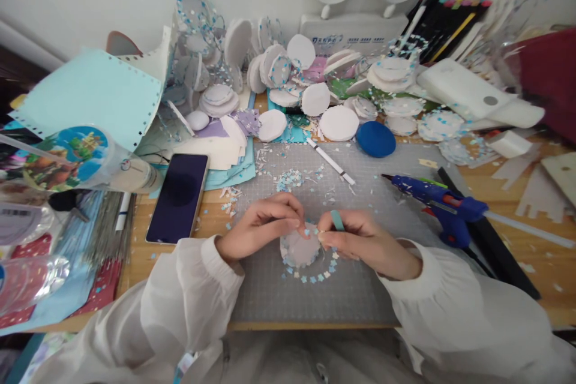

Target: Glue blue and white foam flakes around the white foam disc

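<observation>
A round, pale, half-clear disc (300,250) lies low over the grey cutting mat, with small blue and white flowers along its edge. Below and right of it curves a ring of small paper flowers (320,278). My left hand (270,225) is closed at the top of this ring, fingertips pinched beside a blue flower. From the right, my right hand (360,237) pinches the same ring near a pale flower; a teal band (336,220) circles one finger. The fingers partly hide what is between them. Loose flower cutouts (288,180) lie in a pile beyond.
On the cutting mat (310,306) are a white pen (330,162) and a blue round lid (375,138). A blue glue gun (443,204) rests at right, a phone (177,198) and a cup (130,171) at left. Several white discs (339,123) crowd the back.
</observation>
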A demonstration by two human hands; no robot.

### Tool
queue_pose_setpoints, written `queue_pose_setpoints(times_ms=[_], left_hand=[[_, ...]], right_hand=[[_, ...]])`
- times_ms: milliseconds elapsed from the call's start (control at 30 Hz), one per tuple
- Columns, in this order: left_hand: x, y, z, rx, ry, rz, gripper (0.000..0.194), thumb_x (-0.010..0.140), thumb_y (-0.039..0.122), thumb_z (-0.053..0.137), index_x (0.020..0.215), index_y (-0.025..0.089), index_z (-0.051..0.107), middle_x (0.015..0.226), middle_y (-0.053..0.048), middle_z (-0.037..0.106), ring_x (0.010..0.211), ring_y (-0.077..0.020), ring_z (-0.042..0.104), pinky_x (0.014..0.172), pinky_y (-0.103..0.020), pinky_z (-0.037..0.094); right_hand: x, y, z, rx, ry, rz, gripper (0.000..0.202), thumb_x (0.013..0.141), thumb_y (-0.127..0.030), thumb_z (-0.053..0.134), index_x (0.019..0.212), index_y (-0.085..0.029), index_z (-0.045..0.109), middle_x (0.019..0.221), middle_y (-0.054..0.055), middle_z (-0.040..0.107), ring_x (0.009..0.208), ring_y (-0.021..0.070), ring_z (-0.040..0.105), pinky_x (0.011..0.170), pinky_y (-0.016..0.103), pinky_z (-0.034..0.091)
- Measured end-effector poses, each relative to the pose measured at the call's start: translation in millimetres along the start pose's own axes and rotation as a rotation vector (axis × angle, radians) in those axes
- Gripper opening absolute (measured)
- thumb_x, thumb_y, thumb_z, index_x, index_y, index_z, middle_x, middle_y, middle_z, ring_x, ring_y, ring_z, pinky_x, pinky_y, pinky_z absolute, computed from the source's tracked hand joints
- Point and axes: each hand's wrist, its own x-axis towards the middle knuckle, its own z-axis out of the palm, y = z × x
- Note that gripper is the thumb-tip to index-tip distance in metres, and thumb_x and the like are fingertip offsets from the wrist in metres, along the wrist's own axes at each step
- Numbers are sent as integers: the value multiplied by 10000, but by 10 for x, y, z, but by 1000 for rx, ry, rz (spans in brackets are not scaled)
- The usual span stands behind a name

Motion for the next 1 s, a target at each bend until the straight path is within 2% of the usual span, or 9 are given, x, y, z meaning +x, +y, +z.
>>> queue_pose_setpoints(times_ms=[300,467,800,1000], left_hand=[[17,-33,15,69,-1,69,61,795,179,668,760,139,699,814,-51,581,765,-133,569,743,-272,463],[16,-39,8,93,-2,72,66,805,185,654,784,146,703,819,-57,585,768,-139,569,730,-276,464],[-6,-23,-11,75,-30,47,140,843,223,596,804,143,704,848,-67,567,793,-155,550,746,-286,436],[7,-18,9,74,2,50,143,836,231,618,762,133,691,806,-57,565,747,-139,547,712,-271,440]], right_hand=[[3,-40,49,-15,-6,-14,290,853,-391,586,692,-158,526,532,-73,364,449,46,295,421,220,193],[-2,-8,37,2,17,20,304,847,-420,590,704,-158,532,510,-80,343,441,47,276,425,220,190],[10,-9,46,-17,40,-8,300,850,-413,589,706,-153,545,533,-70,370,444,44,286,422,218,194],[16,-11,55,-31,62,-26,283,846,-399,592,711,-155,550,527,-70,382,442,45,291,421,219,200]])
